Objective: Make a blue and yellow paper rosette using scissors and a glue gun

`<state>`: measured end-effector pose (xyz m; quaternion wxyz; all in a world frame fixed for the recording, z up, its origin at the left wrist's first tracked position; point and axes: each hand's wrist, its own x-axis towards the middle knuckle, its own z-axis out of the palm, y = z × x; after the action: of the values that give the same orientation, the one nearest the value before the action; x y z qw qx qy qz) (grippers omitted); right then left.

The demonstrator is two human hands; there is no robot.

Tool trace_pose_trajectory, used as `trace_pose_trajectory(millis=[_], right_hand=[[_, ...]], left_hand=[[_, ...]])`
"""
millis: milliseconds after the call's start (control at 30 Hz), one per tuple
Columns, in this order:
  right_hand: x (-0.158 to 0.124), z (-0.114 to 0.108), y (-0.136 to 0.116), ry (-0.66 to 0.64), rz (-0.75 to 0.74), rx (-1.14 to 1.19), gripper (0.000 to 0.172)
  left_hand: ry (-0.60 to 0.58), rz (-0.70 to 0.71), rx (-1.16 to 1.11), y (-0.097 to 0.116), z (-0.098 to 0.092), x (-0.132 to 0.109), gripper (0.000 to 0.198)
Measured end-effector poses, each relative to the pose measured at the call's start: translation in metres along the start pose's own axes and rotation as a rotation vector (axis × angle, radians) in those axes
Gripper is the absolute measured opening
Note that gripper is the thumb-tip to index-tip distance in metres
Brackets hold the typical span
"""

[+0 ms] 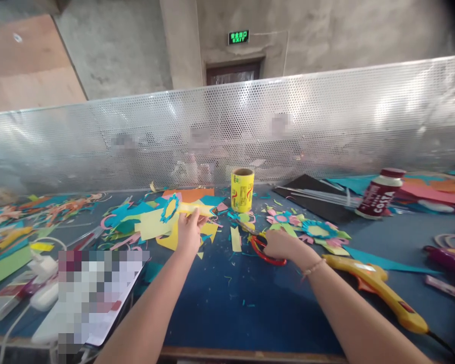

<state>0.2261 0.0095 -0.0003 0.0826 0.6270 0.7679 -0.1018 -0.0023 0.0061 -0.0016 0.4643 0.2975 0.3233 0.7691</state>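
My left hand point(192, 230) pinches a pale yellow piece of paper point(189, 208) above a pile of cut paper. Just left of it is a ring of fringed blue paper point(169, 208). Fingers of my right hand point(282, 242) are closed on a pair of scissors with red handles point(267, 259), low over the table; the blades point away and to the left. Beyond and between the hands stands a roll of yellow tape point(242, 191). Paper flowers, among them one with a blue fringed ring point(319, 229), lie near my right hand.
A yellow glue gun point(375, 283) lies beside my right forearm, its cord trailing off. At the back right stands a Costa bottle point(380, 194) near clear sticks point(322, 197). A tablet-like device point(116, 303) and white cables are at the left. A perforated metal screen point(220, 131) bounds the table.
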Motion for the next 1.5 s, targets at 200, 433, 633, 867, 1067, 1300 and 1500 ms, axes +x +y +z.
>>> trace_pose_trajectory(millis=[200,433,633,867,1067,1300,1500], right_hand=[[0.002,-0.008,-0.002,0.306,0.044,0.155,0.022],[-0.021,0.0,-0.037,0.399,-0.266,0.607,0.032],[-0.027,0.014,-0.06,0.386,-0.338,0.812,0.033],[-0.019,0.018,-0.058,0.374,-0.348,0.85,0.036],[-0.02,0.014,-0.057,0.332,-0.379,0.798,0.036],[-0.014,0.018,-0.053,0.318,-0.414,0.815,0.035],[-0.011,0.02,-0.05,0.303,-0.429,0.836,0.037]], left_hand=[[-0.009,0.017,0.067,0.004,0.006,-0.01,0.043],[0.033,0.061,0.09,0.01,0.011,-0.018,0.052],[0.054,0.105,0.07,0.006,0.011,-0.023,0.051],[0.093,0.143,0.119,0.006,0.012,-0.027,0.05],[0.073,0.17,0.161,0.005,0.012,-0.026,0.046],[0.049,0.18,0.187,0.006,0.011,-0.026,0.045],[0.038,0.153,0.201,0.006,0.011,-0.027,0.045]])
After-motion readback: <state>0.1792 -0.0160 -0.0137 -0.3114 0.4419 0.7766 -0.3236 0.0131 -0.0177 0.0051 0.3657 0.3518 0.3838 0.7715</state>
